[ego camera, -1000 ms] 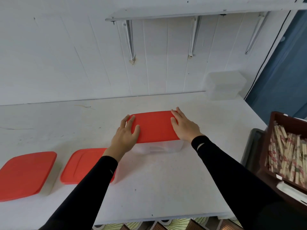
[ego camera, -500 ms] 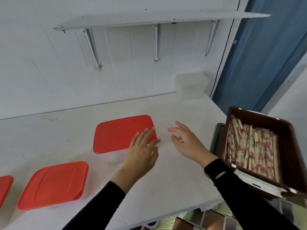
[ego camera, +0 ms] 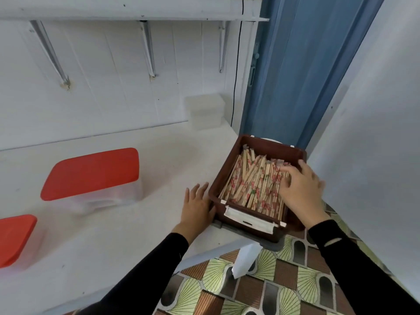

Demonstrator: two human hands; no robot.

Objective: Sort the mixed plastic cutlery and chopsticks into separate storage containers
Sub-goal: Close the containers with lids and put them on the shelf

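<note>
Both hands have left the red-lidded container (ego camera: 91,173) and swung over to the brown crate (ego camera: 270,145) at 3 o'clock, which now fills the right of the view. The left hand (ego camera: 196,209) lies flat on the white surface (ego camera: 127,235), its fingers (ego camera: 200,189) straight and touching the crate's left wall. The right hand (ego camera: 300,189) is inside the crate, its fingers (ego camera: 287,171) bent down onto the paper-wrapped chopsticks (ego camera: 252,185); I cannot tell whether they have hold of any. The crate looks full, so the chopstick sorting seems barely begun. 2 containers stand lidded, the second container (ego camera: 16,237) at 8 o'clock, and their contents are unclear. No plastic cutlery shows.
</note>
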